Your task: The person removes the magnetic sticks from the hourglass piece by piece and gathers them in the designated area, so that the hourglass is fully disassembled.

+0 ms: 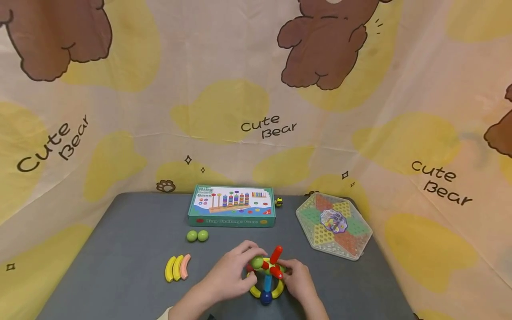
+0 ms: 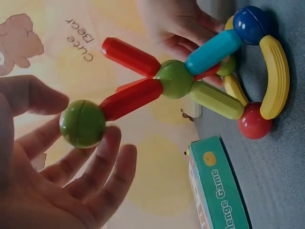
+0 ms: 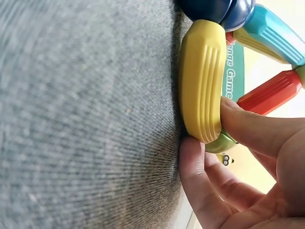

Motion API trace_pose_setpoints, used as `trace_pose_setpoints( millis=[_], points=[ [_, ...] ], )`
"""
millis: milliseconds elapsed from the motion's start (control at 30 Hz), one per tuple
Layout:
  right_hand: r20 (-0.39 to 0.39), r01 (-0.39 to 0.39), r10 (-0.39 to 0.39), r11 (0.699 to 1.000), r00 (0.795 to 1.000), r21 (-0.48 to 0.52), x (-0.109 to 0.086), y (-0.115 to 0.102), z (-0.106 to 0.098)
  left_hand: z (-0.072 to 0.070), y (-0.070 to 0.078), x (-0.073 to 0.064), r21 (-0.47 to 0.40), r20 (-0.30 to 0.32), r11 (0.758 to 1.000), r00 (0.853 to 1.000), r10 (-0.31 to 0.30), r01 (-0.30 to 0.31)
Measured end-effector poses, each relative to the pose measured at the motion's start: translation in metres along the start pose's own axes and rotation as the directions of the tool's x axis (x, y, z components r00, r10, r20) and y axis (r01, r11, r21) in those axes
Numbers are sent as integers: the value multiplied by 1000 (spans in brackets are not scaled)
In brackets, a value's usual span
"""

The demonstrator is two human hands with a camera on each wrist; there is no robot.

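Observation:
A construction of balls and sticks stands on the grey table. Its base ring has yellow curved sticks [image 2: 275,76], a dark blue ball [image 2: 252,25], a red ball [image 2: 255,120] and a green ball [image 3: 220,143]. A turquoise stick [image 2: 213,51] and others slant up to a central green ball [image 2: 175,78], from which red sticks [image 2: 133,98] spread. My left hand [image 1: 230,273] pinches a green ball [image 2: 82,124] at a red stick's end. Low on the right, my right hand [image 1: 299,280] grips the end of a yellow curved stick [image 3: 202,81], beside the base's green ball.
Two green balls [image 1: 198,236] and several curved sticks [image 1: 177,268], yellow and pink, lie to the left. Behind stand a ring game box [image 1: 232,206] and a small bee figure [image 1: 278,202]. A hexagonal board [image 1: 334,226] lies at the right.

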State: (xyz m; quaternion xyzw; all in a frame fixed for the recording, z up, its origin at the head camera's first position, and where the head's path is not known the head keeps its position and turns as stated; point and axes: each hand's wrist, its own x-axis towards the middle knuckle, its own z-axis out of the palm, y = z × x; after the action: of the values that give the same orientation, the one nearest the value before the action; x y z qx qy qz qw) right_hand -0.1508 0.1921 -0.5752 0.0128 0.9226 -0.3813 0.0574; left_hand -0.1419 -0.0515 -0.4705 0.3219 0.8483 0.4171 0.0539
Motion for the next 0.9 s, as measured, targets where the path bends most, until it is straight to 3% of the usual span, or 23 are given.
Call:
trace_pose_setpoints(
  millis=[133,367,467,900],
  points=[
    [-15,10,-10,1000,1000,-6,-1,3,2,4,2,4,43,22,999,1000,1,-2],
    [-18,30,-30,1000,999,-4,-3,4,4,11,3,12,202,-32,978,997,67,-59],
    [-24,32,-32,999,999,-10,-3,3,2,14,2,16,223,-48,973,996,79,-67],
    [-17,10,-10,1000,1000,-4,-3,1,5,23,-3,20,51,-87,998,996,-27,31]
  ],
)
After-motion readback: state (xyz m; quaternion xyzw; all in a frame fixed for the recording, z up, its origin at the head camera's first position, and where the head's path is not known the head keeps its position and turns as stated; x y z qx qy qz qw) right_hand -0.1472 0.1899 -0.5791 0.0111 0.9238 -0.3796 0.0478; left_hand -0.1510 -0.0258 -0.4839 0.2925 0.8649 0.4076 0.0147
